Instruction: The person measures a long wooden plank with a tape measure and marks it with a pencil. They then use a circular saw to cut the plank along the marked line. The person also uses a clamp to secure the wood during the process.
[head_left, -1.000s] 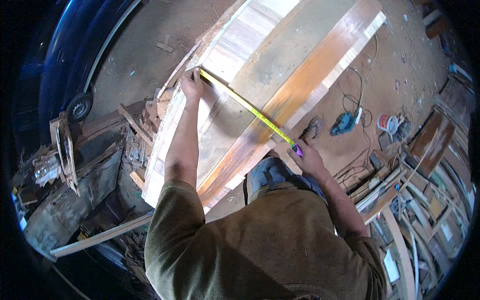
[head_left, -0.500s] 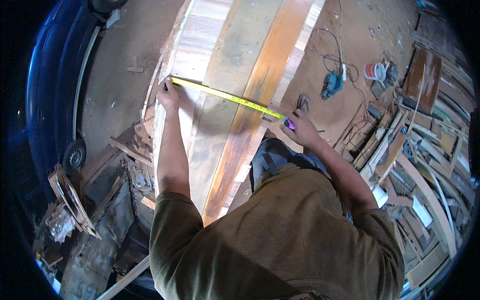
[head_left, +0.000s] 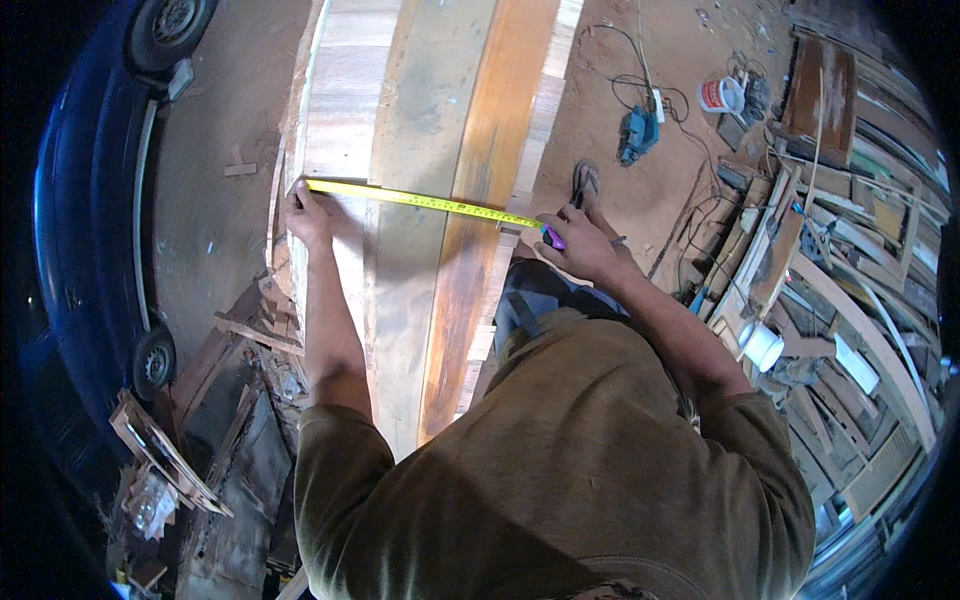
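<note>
A long panel of wooden planks [head_left: 418,90], pale, grey and orange-brown, lies beneath both hands. A yellow tape [head_left: 420,200] stretches across it. My left hand [head_left: 306,215] is closed on the tape's end at the panel's left edge, its fingertips partly hidden. My right hand [head_left: 585,245] holds the purple tape measure case [head_left: 553,238] at the right edge, with the tape pulled out from it.
A blue vehicle [head_left: 85,250] stands on the left. Scrap wood lies lower left [head_left: 160,450] and piled along the right [head_left: 840,340]. A teal power tool [head_left: 637,135], cords and a white bucket [head_left: 720,95] are on the dirt floor beyond my sandaled foot [head_left: 585,180].
The view has turned, so the panel now runs more upright in the picture and the tape lies flatter across it. Both hands still hold the tape.
</note>
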